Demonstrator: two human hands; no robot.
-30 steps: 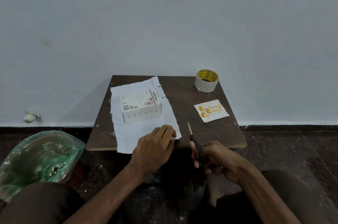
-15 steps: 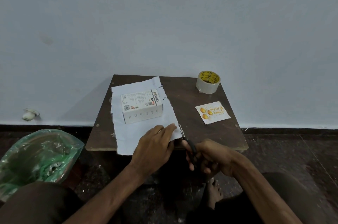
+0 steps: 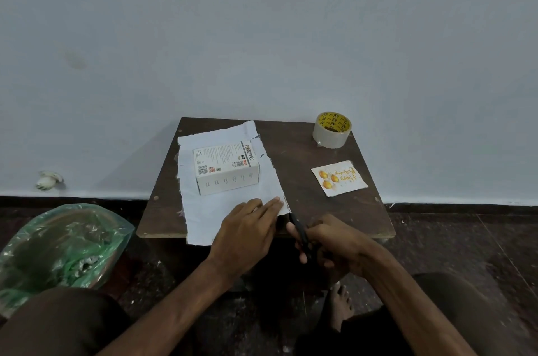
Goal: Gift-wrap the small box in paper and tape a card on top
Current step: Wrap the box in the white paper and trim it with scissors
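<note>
Trimming paper [image 3: 203, 210] right of box [image 3: 225, 166] — pressing flat-fingered with left hand [image 3: 247, 227], gripping scissors [image 3: 300, 232] in right hand [image 3: 334, 242]; next, probably: straight snips.

Dim, flat light w/ soft shadows; wide-angle bending at edges, slightly soft.

1. I see bare table [image 3: 294, 152] between the paper [image 3: 203, 210] and the card [image 3: 339, 178]; a hand could pass there.
2. The box [image 3: 225, 166] blocks the paper's middle.
3. The tape roll [image 3: 332, 130] fills the far right corner, close to the wall [image 3: 262, 35].
4. The left hand [image 3: 247, 227] and the right hand [image 3: 334, 242], holding scissors [image 3: 300, 233], crowd the near edge.
</note>
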